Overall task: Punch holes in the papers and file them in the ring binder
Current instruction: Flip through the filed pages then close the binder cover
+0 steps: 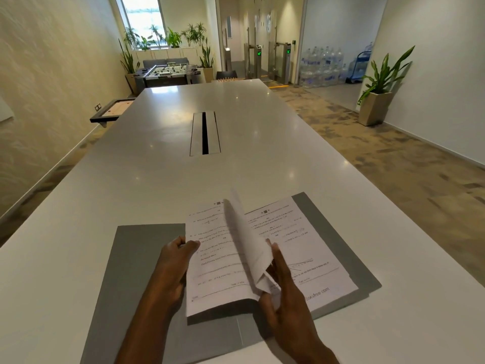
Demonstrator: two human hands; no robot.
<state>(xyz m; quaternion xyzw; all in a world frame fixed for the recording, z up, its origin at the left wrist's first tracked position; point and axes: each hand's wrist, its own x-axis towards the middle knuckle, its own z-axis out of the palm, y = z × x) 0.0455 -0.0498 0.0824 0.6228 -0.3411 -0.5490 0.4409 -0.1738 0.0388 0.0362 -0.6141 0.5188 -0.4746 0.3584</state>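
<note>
one grey binder (147,258): left hand (173,269) grips the paper stack (217,279), right hand (283,292) pinches one lifted sheet (249,243).

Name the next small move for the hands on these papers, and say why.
Probably the right hand should lay the lifted sheet flat onto the left stack: the sheet stands curled between the two stacks on the open grey binder, pinched at its creased lower corner, while the left hand grips the left stack's edge.
</note>
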